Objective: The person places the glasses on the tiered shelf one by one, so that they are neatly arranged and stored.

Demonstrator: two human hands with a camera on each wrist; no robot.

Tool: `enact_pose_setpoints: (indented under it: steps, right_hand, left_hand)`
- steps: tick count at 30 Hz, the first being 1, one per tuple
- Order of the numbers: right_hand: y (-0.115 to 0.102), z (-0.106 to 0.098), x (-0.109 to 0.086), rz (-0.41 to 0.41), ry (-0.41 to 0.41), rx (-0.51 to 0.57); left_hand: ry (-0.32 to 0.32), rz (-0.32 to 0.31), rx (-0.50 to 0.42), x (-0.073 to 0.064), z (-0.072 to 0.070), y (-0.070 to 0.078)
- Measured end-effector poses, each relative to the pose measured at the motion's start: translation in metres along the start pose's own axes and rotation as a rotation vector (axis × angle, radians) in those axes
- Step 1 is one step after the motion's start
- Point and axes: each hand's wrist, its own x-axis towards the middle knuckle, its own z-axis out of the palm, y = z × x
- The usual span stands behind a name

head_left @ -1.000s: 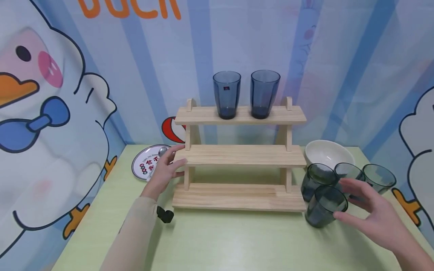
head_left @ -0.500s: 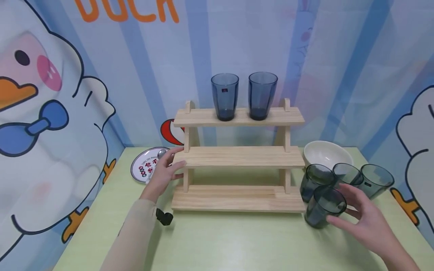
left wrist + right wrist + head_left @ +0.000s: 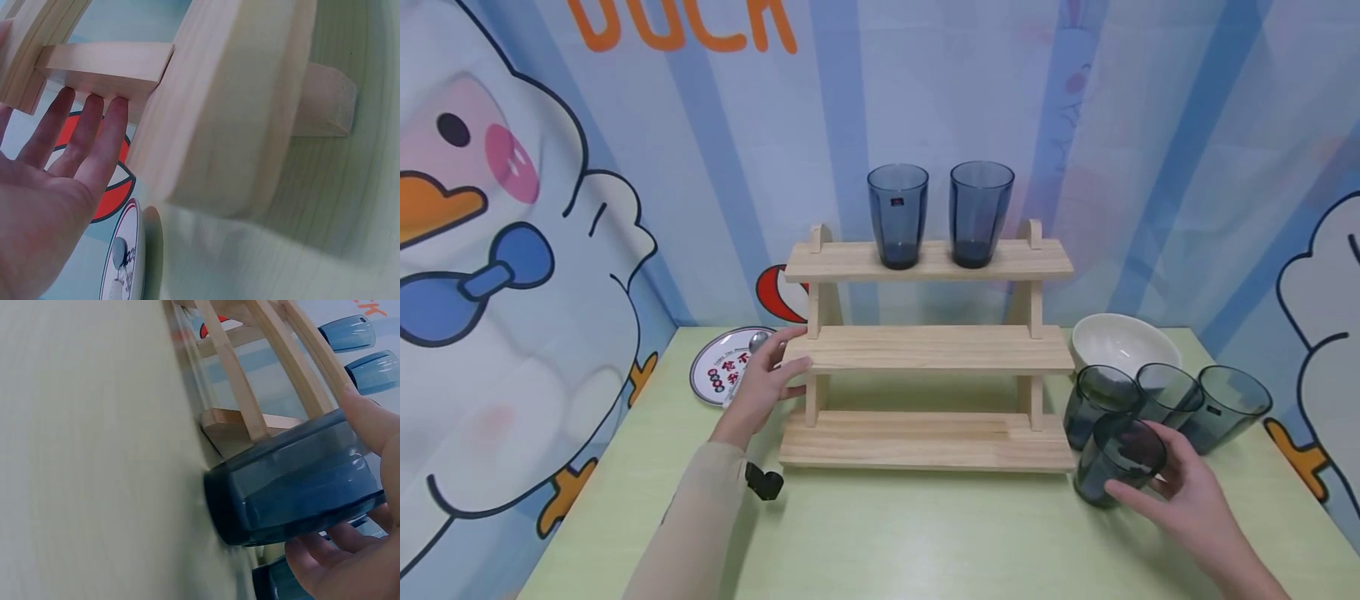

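My right hand (image 3: 1187,502) grips a dark blue-grey glass tumbler (image 3: 1103,467), its thumb on the near side and the fingers round the far side. In the right wrist view this tumbler (image 3: 294,490) has its base right at the tabletop. At the other end, my left hand (image 3: 762,382) holds the left side of a three-tier wooden shelf (image 3: 925,354). The left wrist view shows its fingertips against the upright (image 3: 103,69) below the middle board. Two blue tumblers (image 3: 898,221) stand upright on the top board.
Several more tumblers (image 3: 1232,404) cluster behind the gripped one, by the shelf's right end. A white bowl (image 3: 1123,342) stands behind them. At the back left lies a printed plate (image 3: 709,375) with a spoon (image 3: 758,339) on it. A duck-print curtain (image 3: 737,150) hangs close behind.
My right hand has moved left and closed round the front tumbler, which stays in place. The left hand keeps its hold on the shelf. The head view has shifted slightly.
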Motion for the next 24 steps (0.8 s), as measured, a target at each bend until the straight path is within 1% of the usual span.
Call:
enact_pose_setpoints:
  steps: [3,9,15,19,24]
  right_hand:
    - [0.002,0.005,0.000,-0.010,0.016,0.037]
    - [0.001,0.011,-0.001,-0.024,0.039,0.071]
    - [0.003,0.012,0.000,-0.001,0.042,0.055]
    - [0.003,0.013,0.000,-0.011,0.057,0.054]
    - [0.004,0.015,-0.001,-0.021,0.091,0.077]
  left_hand:
    - [0.005,0.006,0.002,0.000,0.000,-0.001]
    - [0.003,0.002,-0.002,0.000,-0.001,-0.001]
    - [-0.002,0.001,-0.007,0.001,0.000,-0.001]
    - [-0.001,0.005,-0.007,0.001,0.000,-0.001]
    - [-0.001,0.011,-0.004,0.002,0.000,-0.003]
